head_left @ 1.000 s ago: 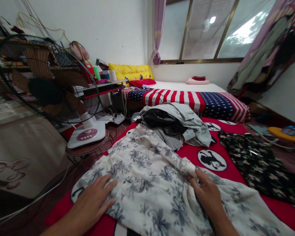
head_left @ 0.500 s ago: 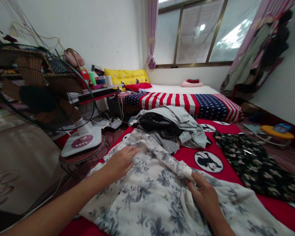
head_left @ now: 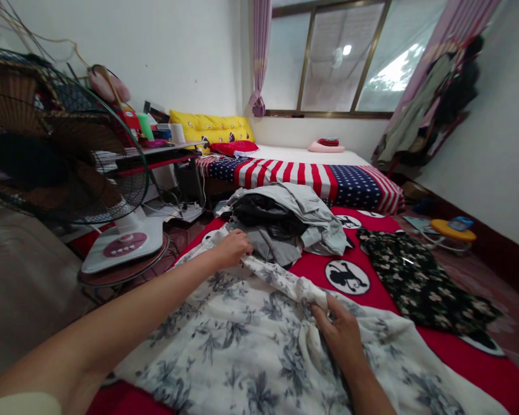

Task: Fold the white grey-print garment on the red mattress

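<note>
A white garment with a grey floral print lies spread over a red mat with black cartoon circles. My left hand reaches far out and pinches the garment's far edge, right by a pile of grey and black clothes. My right hand is closed on a bunched fold of the same garment near its middle. A twisted ridge of fabric runs between the two hands.
A dark floral garment lies on the mat to the right. A standing fan on a round stool stands at the left. Behind are a flag-striped mattress, a cluttered low table and a yellow stool.
My left hand slid from the garment's near left part forward to its far edge by the clothes pile and gripped it. My right hand stayed on the fold; the view shifted left.
</note>
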Demonstrator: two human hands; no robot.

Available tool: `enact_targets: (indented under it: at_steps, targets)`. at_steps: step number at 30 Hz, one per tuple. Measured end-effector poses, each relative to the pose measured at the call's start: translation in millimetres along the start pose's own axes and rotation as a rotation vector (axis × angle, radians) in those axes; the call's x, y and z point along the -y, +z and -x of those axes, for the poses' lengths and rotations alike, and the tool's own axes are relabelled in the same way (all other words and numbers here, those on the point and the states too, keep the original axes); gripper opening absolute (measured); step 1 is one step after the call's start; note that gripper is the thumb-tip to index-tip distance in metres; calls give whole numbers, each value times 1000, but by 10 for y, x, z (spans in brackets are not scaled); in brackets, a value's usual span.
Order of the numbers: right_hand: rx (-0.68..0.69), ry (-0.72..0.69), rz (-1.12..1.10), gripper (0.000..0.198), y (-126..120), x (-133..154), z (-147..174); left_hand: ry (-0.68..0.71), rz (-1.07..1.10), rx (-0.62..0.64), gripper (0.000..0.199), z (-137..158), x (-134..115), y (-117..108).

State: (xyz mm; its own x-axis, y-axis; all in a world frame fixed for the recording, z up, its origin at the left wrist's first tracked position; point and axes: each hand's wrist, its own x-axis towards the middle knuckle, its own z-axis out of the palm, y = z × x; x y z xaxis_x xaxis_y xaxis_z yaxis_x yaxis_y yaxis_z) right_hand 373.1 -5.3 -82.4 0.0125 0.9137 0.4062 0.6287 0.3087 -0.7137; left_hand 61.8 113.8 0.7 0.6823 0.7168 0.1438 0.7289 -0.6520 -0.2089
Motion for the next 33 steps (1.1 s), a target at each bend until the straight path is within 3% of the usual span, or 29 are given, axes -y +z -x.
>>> enact_targets:
  at_steps: [5, 8, 10, 12, 17, 19, 22, 26, 30, 33]
  targets:
    - [-167, 20, -148, 24, -52, 108, -3, -20, 1, -10, 9, 314, 92, -16]
    - [-282, -21, -221, 27, -142, 204, 36, -48, 25, -39, 16, 523, 90, -136]
    - [-286, -32, -259, 27, -264, 309, 78, -85, 40, -66, 20, 688, 60, -244]
    - [-170, -7, -290, 27, -440, 443, 113, -134, 70, -67, 23, 886, 10, -339]
    - [408, 31, -203, 32, -876, 671, 66, -191, 238, 111, 16, 1445, -158, -461]
    - [467, 48, -145, 32, -923, 650, 14, -218, 292, 211, 12, 1612, -220, -483]
    - [418, 145, -94, 35, -821, 565, -23, -275, 326, 278, 16, 1711, -318, -479]
    - [469, 158, -81, 32, -541, 581, 39, -277, 432, 100, 31, 1611, -574, -319]
    - [636, 37, -82, 28, -352, 731, 159, -186, 559, -1, 56, 1473, -948, -103]
    - [861, 121, -179, 15, -334, 781, 238, -140, 647, 0, 40, 1428, -1111, -55]
